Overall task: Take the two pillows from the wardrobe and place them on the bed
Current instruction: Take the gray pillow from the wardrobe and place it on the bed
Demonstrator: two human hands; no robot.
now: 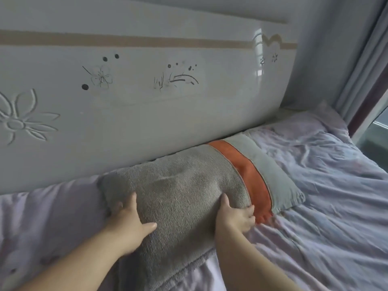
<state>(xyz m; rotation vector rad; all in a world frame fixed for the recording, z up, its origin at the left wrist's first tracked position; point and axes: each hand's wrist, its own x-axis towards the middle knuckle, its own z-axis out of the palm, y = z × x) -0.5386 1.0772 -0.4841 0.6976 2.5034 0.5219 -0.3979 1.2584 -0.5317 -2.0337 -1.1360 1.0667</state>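
A grey ribbed pillow [178, 192] lies on the bed [325, 196] against the headboard. Beneath or behind it lies a second pillow [264, 175], pale grey with an orange band, reaching out to the right. My left hand [130, 219] grips the grey pillow's left front part, fingers pressed into the fabric. Along the pillow's right edge my right hand [235, 217] holds on, fingers curled over where it meets the orange band. The wardrobe is out of view.
A glossy white headboard [136, 101] with flower carvings and ink doodles rises just behind the pillows. The bed carries a rumpled lilac cover. Grey curtains [361, 76] and a window frame stand at the far right.
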